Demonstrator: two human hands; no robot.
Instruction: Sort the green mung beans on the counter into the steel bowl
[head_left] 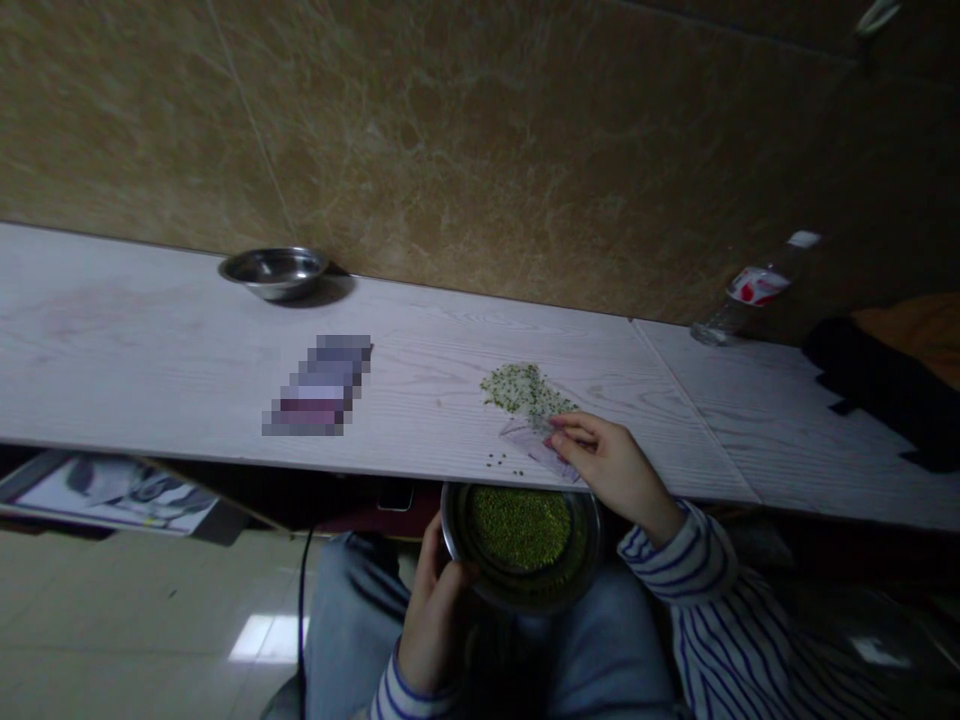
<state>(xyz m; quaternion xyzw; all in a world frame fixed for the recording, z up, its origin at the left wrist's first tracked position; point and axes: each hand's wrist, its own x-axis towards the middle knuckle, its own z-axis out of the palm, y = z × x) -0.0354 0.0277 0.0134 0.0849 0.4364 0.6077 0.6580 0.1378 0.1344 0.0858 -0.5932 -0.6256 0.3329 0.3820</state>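
Note:
My left hand [435, 615] grips the left rim of a steel bowl [448, 515] held at the counter's front edge, above my lap. Small green beans that look like mung beans [521, 525] cover the bowl's bottom. Over the counter, my right hand [611, 465] has its thumb and fingers pinched on a thin, see-through plastic piece [529, 440]; whether it is a bag or a sheet I cannot tell. Just beyond it lies a patch of scattered green beans [517, 388]. A few loose beans [504, 463] sit nearer the front edge.
A shallow metal bowl [277, 275] stands by the wall at the left of the pale wood counter [420, 400]. A blurred-out flat object [322, 390] lies in front of it. To the right are a clear bottle [757, 285] with a white cap and dark cloth [885, 390].

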